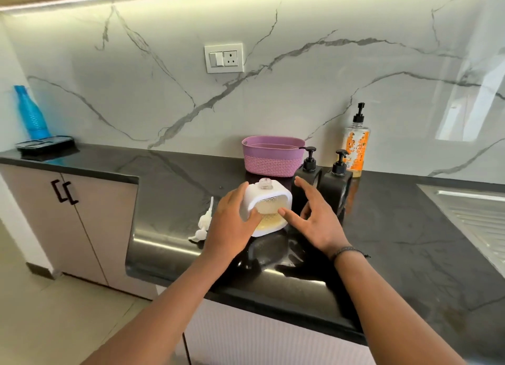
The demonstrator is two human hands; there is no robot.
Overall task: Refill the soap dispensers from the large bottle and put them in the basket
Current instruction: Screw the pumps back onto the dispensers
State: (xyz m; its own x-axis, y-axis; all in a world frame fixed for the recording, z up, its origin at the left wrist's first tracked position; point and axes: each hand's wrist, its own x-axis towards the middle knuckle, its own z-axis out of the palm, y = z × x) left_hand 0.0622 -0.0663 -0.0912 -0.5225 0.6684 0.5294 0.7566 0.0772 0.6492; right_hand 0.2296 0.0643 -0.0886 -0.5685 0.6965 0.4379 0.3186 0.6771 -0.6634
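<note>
Soap dispenser, white square plastic with clear textured window (269,198), stands uncapped on black stone table (396,241), between both hands. Left hand (232,222) grips its left side, thumb on the front. Right hand (317,222) spread wide, forefinger at the window. White pump (204,221) lies just left of left hand.

Home kitchen. Dark stone counter (410,228), marble backsplash (300,91), steel sink drainboard (475,214). Cabinets (90,222) under, wall socket (224,58).

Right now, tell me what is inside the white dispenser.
Through the clear patterned window of the white dispenser, pale yellow liquid shows in the lower part. The white casing and the left hand hide the rest.
</note>
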